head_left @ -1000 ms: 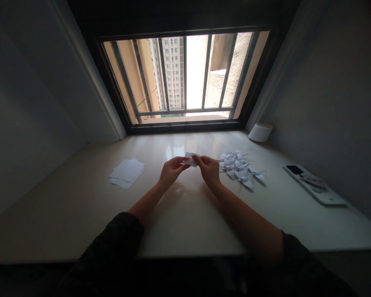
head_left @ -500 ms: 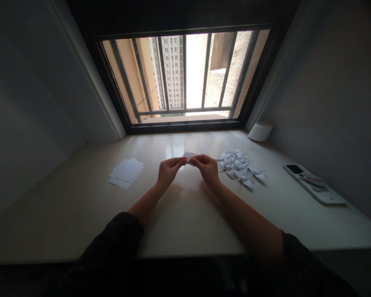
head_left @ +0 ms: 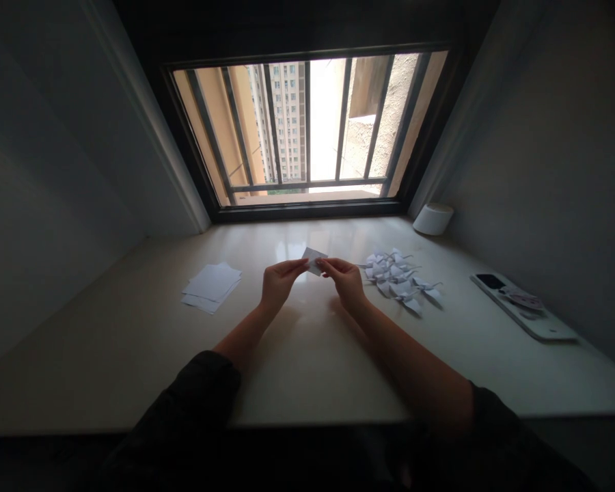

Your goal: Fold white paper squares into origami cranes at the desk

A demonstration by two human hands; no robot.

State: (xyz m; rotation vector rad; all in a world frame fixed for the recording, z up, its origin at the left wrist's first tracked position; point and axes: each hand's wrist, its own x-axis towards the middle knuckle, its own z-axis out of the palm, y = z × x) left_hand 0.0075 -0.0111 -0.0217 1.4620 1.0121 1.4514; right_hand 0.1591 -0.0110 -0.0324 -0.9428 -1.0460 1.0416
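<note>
A small folded white paper piece (head_left: 314, 260) is held up just above the pale sill table (head_left: 307, 369), pinched from both sides. My left hand (head_left: 279, 282) grips its left edge with thumb and fingers closed. My right hand (head_left: 346, 280) pinches its right edge the same way. Both forearms reach in from the bottom, in dark sleeves pushed up. A pile of several folded white paper figures (head_left: 397, 279) lies just right of my right hand.
A stack of flat white paper sheets (head_left: 211, 285) lies at the left. A white round object (head_left: 432, 219) stands at the back right corner. A long white tray with a dark phone and small items (head_left: 523, 305) sits at the right. A barred window (head_left: 307, 130) is behind.
The paper piece has been turned a little between my fingers and now stands more upright. Both hands stay in nearly the same place.
</note>
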